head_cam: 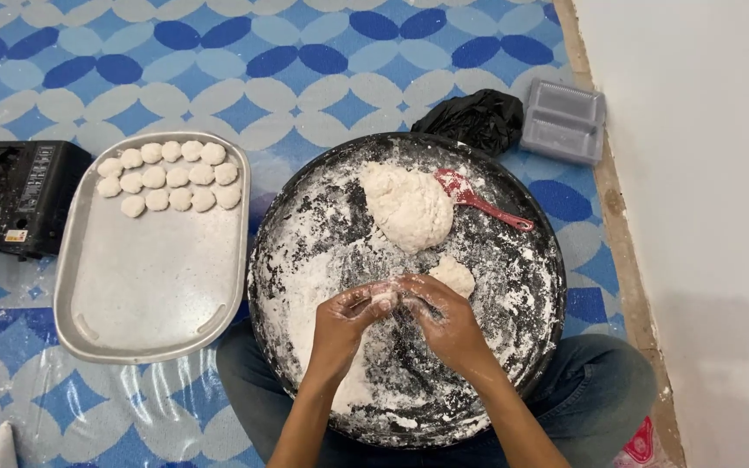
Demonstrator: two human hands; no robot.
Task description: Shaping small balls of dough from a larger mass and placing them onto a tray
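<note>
Over the blue patterned floor mat we pinch a small dough piece point(384, 297) between the floured fingers of our left hand point(346, 316) and right hand point(438, 310), best rolled gently, with the dough mound point(407, 206) just beyond them in the pan point(530, 286).

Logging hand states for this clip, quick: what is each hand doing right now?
Left hand: fingers curled on a small piece of dough.
Right hand: closed on the same piece of dough, above the floured round pan.
</note>
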